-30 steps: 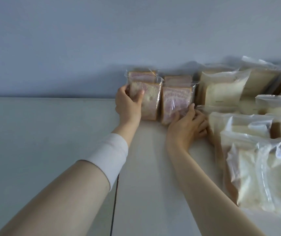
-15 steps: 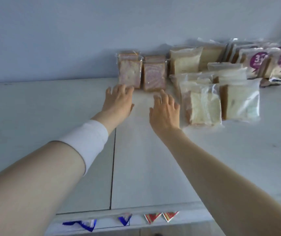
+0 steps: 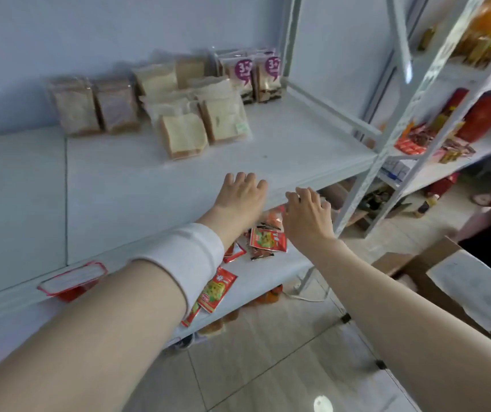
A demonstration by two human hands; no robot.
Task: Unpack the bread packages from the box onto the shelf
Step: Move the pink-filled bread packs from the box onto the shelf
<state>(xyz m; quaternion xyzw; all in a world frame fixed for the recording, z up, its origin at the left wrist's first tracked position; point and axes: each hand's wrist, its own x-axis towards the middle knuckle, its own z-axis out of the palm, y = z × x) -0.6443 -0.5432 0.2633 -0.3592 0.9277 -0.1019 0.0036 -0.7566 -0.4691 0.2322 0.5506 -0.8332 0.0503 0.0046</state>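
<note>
Left hand (image 3: 239, 193): out over the front edge of the shelf (image 3: 119, 188), fingers nearly straight and a little spread, holding nothing. A white band (image 3: 187, 251) sits round the forearm.
Right hand (image 3: 306, 215): just beside the left one, off the shelf's front lip, fingers loosely curled, nothing in them.
Bread packages: all on the shelf, lined up at the back towards the wall, well apart from both hands.
Brown bread packs (image 3: 74, 110): two, upright and side by side at the left end of the row.
Pale bread packs (image 3: 183, 138): about six, overlapping, so the exact count is hard to call; two stand out front, touching each other.
Purple-label packs (image 3: 242, 75): two, upright at the right end, near the shelf post.
Writing: a white "3" with a small mark beside it on each round purple label — everything else too blurred to read.
Box (image 3: 410, 269): one, brown cardboard, on the floor at right; its contents cannot be made out.
Red packets (image 3: 268, 239): at least four, scattered on the lower shelf under the hands, print unreadable.
Price tag (image 3: 71, 278): one, red-rimmed, on the shelf's front edge, text unreadable.
</note>
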